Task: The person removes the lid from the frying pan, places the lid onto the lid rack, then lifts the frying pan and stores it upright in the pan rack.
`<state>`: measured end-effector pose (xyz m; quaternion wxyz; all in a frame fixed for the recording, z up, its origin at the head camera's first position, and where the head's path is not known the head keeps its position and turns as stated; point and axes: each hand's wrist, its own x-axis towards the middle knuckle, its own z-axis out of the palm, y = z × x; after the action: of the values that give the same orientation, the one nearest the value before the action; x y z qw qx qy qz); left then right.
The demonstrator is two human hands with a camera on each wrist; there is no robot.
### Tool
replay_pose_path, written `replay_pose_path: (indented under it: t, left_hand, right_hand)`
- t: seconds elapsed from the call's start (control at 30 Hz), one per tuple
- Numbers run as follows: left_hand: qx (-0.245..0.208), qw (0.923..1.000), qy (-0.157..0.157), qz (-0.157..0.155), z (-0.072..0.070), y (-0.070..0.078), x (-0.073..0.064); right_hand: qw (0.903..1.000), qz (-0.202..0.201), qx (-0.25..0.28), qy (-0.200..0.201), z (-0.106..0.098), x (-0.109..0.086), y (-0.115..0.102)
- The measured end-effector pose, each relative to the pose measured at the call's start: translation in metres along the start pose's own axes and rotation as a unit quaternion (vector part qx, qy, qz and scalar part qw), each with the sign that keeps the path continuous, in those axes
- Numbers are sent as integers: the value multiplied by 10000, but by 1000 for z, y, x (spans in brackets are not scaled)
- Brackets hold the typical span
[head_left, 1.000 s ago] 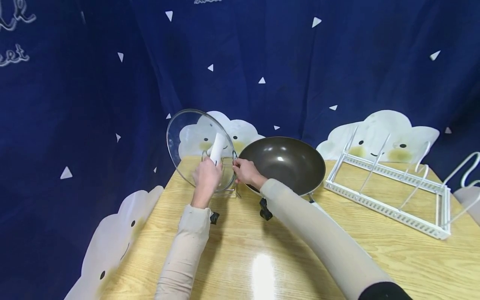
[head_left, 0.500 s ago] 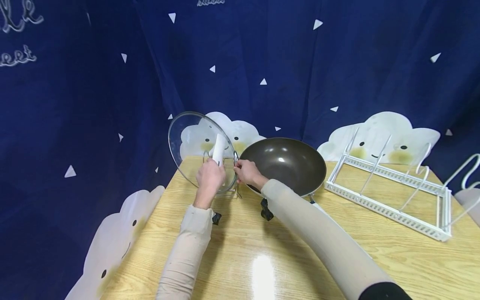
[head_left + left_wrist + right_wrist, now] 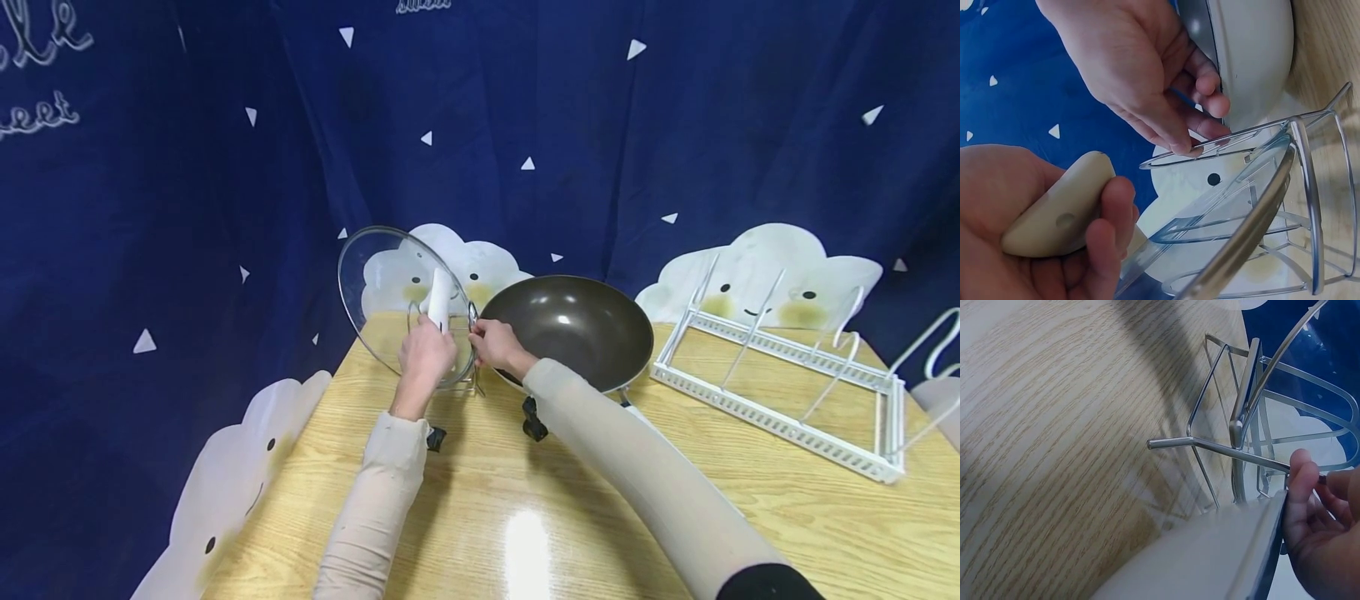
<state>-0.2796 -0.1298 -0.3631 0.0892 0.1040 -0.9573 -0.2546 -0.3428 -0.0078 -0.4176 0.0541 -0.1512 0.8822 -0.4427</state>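
On my head feed, left hand (image 3: 427, 354) sits just left of centre, fingers curled round the white handle (image 3: 438, 293). Right hand (image 3: 497, 343), at centre, has thumb and fingertips pinching a wire of the metal rack (image 3: 1308, 200). Glass lid (image 3: 393, 287) rises up-left from the left hand, tilted, lower edge among rack wires; I can't tell if it bears on them. Wok (image 3: 577, 333) right beside right hand. Navy curtain (image 3: 487, 92) behind.
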Motion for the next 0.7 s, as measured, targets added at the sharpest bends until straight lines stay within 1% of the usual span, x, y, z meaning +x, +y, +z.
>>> replay_pose_path:
  t: [0.2, 0.43, 0.7]
  left_hand:
    - [-128, 9998, -150, 63, -3, -2, 1]
    - [-207, 9990, -386, 12, -8, -4, 0]
    - [-248, 9991, -315, 127, -9, -4, 0]
  right_hand:
    - [9999, 14, 121, 30, 0, 0, 1]
    - [9998, 63, 196, 81, 2, 1, 2]
    - [9998, -8, 98, 195, 2, 3, 3]
